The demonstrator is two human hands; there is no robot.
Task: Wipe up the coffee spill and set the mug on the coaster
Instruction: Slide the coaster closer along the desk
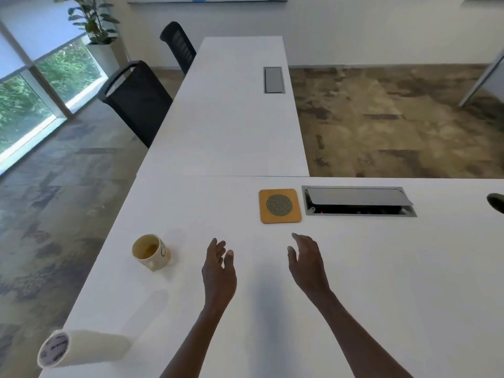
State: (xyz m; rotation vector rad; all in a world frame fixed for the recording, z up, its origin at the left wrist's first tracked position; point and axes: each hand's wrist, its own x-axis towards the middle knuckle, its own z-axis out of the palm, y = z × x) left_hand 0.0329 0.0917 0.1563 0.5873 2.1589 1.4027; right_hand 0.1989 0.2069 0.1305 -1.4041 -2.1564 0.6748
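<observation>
1. Your left hand point(219, 271) and right hand point(308, 264) hover over the white desk point(381, 282), fingers spread, holding nothing.
2. The mug point(150, 252) stands left of your left hand, well apart from the coaster point(280, 205).
3. The coaster lies just beside the cable hatch point(358, 201).
4. A paper towel roll point(81, 348) lies on its side at the near-left corner.

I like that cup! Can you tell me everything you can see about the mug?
The mug is cream-coloured with an orange band and some markings on its side, and looks ceramic. It appears to stand upright near the left edge of the white table. A little brownish coffee shows inside. No handle is clearly visible. Nothing touches it but the table: the left hand hovers to its right, and the coaster lies farther off.
</observation>
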